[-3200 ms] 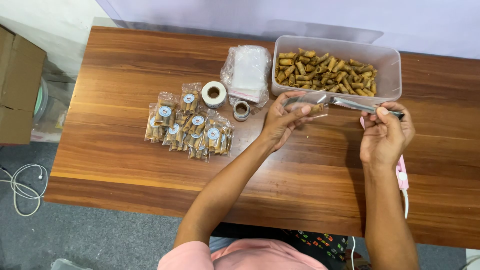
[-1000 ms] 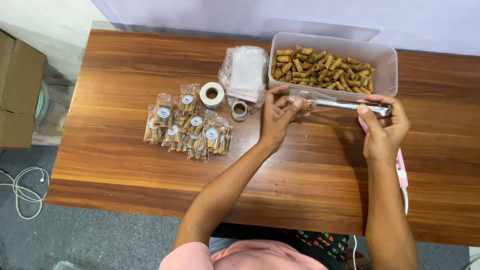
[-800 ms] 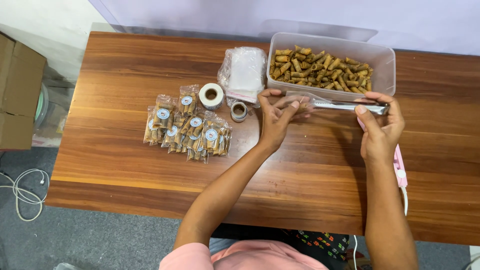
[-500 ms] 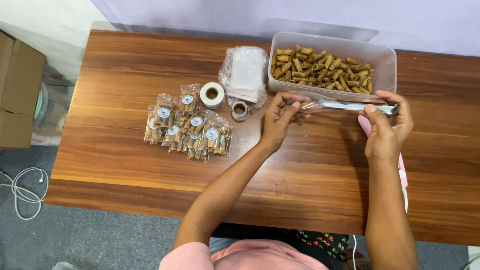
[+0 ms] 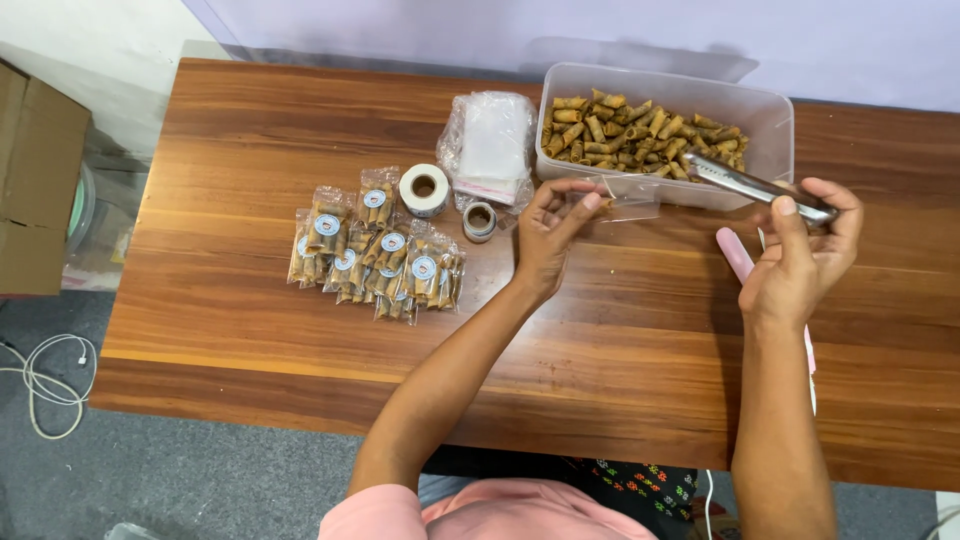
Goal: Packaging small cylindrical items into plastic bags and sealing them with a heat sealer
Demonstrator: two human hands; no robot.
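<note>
**Hands at the Snack Tub: Bag in One, Tongs in the Other**

While the left hand (image 5: 548, 240) pinches a small clear bag (image 5: 628, 198) by its edge between thumb and fingertips, the right hand (image 5: 800, 262) is closed around the handle end of a pair of metal tongs (image 5: 752, 186). The bag hangs out to the right of the left hand, just in front of the near wall of the clear plastic tub (image 5: 770, 125), and it looks empty or nearly so. The tongs slant up and to the left from the right hand, their tips reaching over the tub's near rim above the brown rolled snacks (image 5: 640, 132) heaped inside. Whether the tips hold a snack cannot be made out. The bag and the tong tips lie near each other but apart, with the bag lower and further left.

A pink tool (image 5: 738, 256) lies on the wooden bench (image 5: 250, 120) just under the right hand. Left of the left hand sit a small roll of tape (image 5: 480, 220), a larger white roll (image 5: 424, 188) and a stack of empty clear bags (image 5: 492, 148). Further left lies a cluster of filled, stickered packets (image 5: 375, 258). A cardboard box (image 5: 38, 180) stands on the floor beyond the bench's left end.
</note>
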